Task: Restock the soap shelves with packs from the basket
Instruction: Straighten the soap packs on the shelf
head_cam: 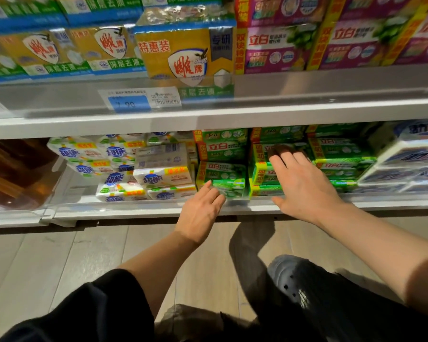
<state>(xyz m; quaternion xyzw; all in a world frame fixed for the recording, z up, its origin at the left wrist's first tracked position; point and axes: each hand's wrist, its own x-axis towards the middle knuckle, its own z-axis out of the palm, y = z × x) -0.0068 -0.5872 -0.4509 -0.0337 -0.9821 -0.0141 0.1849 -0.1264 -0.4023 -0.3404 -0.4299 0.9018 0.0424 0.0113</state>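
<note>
Down on the lower shelf (pixel 139 211), both hands lie flat-fingered against the green soap packs (pixel 221 180): the left hand (pixel 199 213) touches the lowest front pack, the right hand (pixel 302 185) rests on the neighbouring stack, slightly deeper. No basket shows.

One head-worn wide-angle view, looking forward and down, close to the lower shelf (pixel 134 213) and the upper shelf (pixel 232 114). Straight edges bowed by the lens. Both forearms entering from the bottom edge, floor (pixel 59 262) beneath. No second view, so no shared ground.
</note>
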